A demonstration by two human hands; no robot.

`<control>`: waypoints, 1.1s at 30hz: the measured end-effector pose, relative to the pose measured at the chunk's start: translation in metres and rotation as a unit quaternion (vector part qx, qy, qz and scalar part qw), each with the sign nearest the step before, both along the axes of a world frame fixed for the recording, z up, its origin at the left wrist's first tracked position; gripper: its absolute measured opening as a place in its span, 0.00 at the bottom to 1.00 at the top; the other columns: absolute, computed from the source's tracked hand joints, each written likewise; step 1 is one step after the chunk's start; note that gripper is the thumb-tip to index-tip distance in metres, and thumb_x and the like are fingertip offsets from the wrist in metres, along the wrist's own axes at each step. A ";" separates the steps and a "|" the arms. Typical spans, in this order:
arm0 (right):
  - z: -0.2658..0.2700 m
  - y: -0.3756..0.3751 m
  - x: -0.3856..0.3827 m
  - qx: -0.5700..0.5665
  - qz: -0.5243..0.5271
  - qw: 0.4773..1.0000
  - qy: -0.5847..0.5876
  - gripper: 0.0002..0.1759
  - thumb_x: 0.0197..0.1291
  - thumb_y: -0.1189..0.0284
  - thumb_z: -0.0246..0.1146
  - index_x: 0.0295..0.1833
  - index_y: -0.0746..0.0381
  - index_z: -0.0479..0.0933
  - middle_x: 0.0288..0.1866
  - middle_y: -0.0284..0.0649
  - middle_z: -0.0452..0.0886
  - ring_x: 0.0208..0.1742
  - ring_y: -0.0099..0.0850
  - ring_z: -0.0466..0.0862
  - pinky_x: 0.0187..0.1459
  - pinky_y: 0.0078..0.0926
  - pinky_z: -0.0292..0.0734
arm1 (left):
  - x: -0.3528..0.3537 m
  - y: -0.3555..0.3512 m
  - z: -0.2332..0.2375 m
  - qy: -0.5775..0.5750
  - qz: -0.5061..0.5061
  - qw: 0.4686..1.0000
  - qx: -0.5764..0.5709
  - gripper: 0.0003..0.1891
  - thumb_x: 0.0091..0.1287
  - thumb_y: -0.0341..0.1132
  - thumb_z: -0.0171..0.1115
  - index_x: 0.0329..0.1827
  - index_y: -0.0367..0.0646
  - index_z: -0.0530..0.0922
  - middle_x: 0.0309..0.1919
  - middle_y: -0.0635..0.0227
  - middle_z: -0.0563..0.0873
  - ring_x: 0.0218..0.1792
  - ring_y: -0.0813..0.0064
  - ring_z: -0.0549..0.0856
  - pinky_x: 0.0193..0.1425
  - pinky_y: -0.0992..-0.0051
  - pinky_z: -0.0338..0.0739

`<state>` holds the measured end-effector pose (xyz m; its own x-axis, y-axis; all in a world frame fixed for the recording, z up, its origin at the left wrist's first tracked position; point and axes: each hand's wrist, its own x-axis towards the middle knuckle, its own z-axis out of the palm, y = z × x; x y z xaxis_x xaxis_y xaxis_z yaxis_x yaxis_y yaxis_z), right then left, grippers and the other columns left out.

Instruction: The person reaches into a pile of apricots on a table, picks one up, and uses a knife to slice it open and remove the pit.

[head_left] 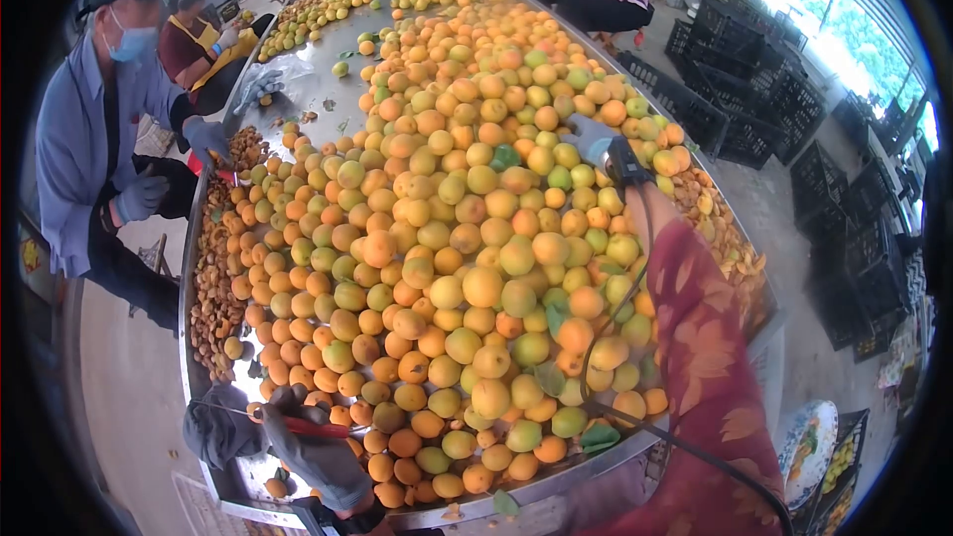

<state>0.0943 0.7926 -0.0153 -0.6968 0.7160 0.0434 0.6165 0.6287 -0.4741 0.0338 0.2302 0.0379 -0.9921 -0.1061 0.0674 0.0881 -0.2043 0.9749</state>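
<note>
A large heap of apricots (481, 288), orange to yellow-green, covers the metal table (333, 89). My left hand (323, 457), in a grey glove, is at the near left corner. Its fingers are closed round a red-handled tool (316, 427) with a thin metal shaft pointing left. A dark grey cloth or glove (220, 429) lies beside it on the table rim. My right hand (593, 142), also gloved, reaches far onto the heap near the right edge. Its fingers appear stretched over the fruit, their tips partly hidden. A black device (625, 161) with a cable sits at that wrist.
Split apricot halves (710, 213) line the right edge; brown pits or pieces (213, 288) line the left. A masked co-worker (109, 129) in gloves stands at the left, others sit further back. Black crates (759, 104) stack on the right. The cable (635, 422) crosses the near fruit.
</note>
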 end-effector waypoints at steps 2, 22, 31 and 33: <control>0.007 -0.007 0.003 -0.015 -0.023 1.000 -0.004 0.33 0.61 0.51 0.60 0.68 0.57 0.67 0.62 0.48 0.77 0.63 0.44 0.76 0.62 0.39 0.71 | 0.000 0.000 0.000 -0.006 -0.006 1.000 0.019 0.22 0.76 0.50 0.43 0.48 0.38 0.76 0.37 0.68 0.79 0.31 0.81 0.72 0.34 0.82 0.68; -0.004 -0.008 0.016 -0.031 -0.087 0.963 0.253 0.26 0.58 0.62 0.67 0.57 0.65 0.71 0.48 0.45 0.80 0.47 0.36 0.80 0.51 0.30 0.76 | 0.012 -0.029 0.015 0.067 -0.022 0.997 -0.043 0.18 0.79 0.42 0.39 0.51 0.37 0.74 0.40 0.64 0.83 0.28 0.82 0.79 0.27 0.83 0.76; 0.062 -0.125 0.148 -0.344 -0.018 0.784 0.515 0.19 0.67 0.63 0.58 0.58 0.61 0.72 0.46 0.36 0.79 0.44 0.24 0.78 0.45 0.21 0.75 | 0.028 -0.046 0.025 -0.014 -0.025 0.997 0.069 0.18 0.77 0.46 0.45 0.50 0.40 0.75 0.39 0.66 0.84 0.27 0.81 0.81 0.25 0.82 0.76; 0.083 -0.156 0.183 -0.381 -0.022 0.760 0.526 0.19 0.70 0.62 0.55 0.59 0.60 0.73 0.47 0.35 0.79 0.44 0.23 0.78 0.44 0.20 0.75 | 0.030 -0.052 0.022 -0.001 -0.027 0.997 0.071 0.18 0.77 0.46 0.45 0.49 0.40 0.75 0.39 0.66 0.84 0.27 0.81 0.81 0.25 0.82 0.76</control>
<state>0.2770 0.6363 0.0678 -0.5388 0.8337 0.1211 -0.3439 -0.0863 -0.9350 0.0637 0.1779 0.0599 -0.9967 -0.0609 0.0534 0.0712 -0.3448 0.9360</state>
